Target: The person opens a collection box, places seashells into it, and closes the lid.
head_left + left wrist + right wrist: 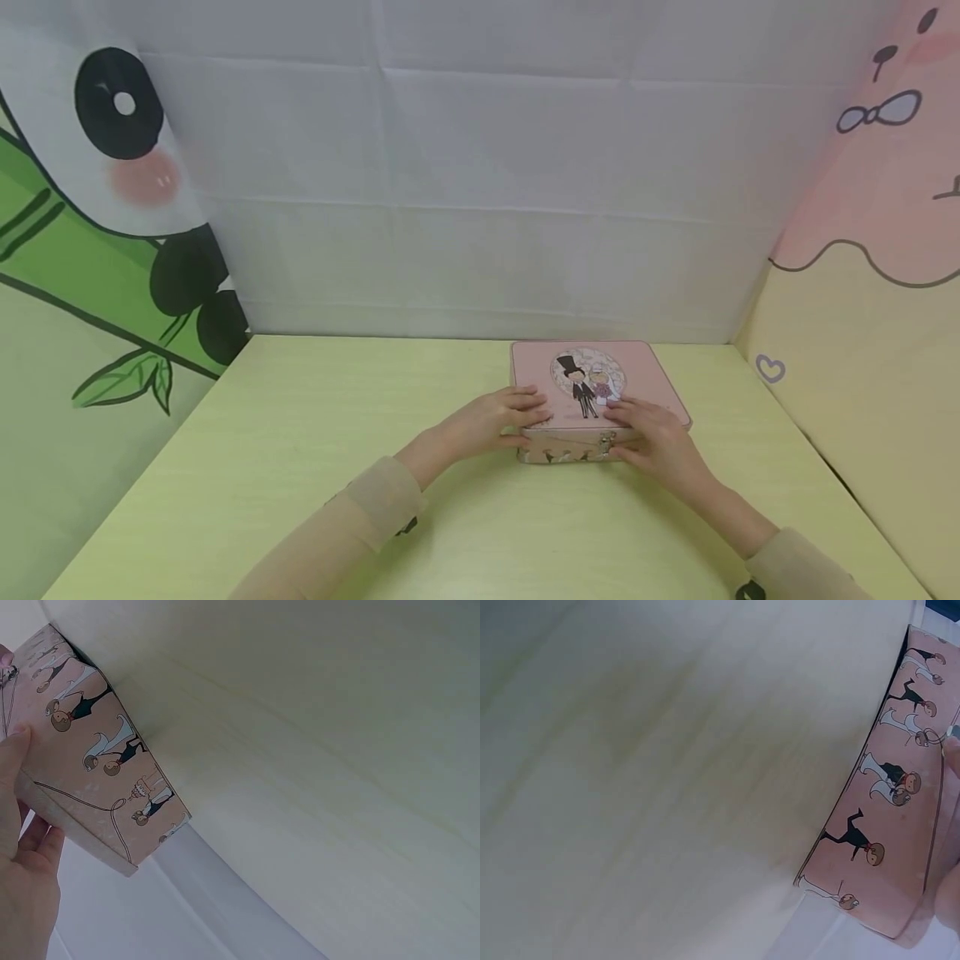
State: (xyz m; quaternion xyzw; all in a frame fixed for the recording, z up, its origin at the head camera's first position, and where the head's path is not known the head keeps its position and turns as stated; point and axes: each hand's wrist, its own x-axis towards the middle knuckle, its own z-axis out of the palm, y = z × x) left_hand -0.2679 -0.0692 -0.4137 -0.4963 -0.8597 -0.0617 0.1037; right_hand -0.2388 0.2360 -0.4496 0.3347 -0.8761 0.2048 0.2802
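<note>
A pink tin box with a cartoon couple on its lid sits on the table, its lid down. My left hand holds the front left part, fingers on the lid and thumb against the front wall. At the front right, my right hand lays its fingers over the lid, with the thumb by the metal clasp. In the left wrist view, the left hand grips the lid edge of the box. Only part of the right hand shows beside the printed front in the right wrist view.
The pale yellow table stretches left and in front of the box. Behind it hangs a white cloth. Cartoon-printed panels stand at the left and right.
</note>
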